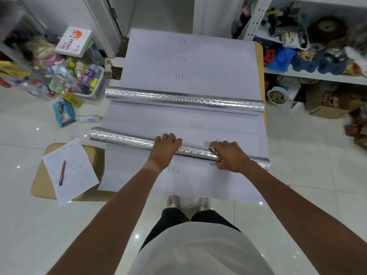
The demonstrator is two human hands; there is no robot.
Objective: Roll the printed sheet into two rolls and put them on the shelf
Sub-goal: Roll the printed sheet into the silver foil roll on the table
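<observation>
Rolling goes on: my left hand [165, 149] and right hand [228, 155] both curl over the near roll [129, 140] on the printed sheet [208, 62], next pushing evenly toward the far roll [184, 99].

Bright, glare on floor [297, 155], edges blurred, warped.

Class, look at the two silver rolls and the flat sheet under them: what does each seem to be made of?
Near roll and far roll: probably embossed metallic foil, shiny and crinkled, catching light. Flat sheet: matte white, likely paper or a film backing, with faint printed grid numbers. Both hands, left and right, rest on the near roll.
</observation>
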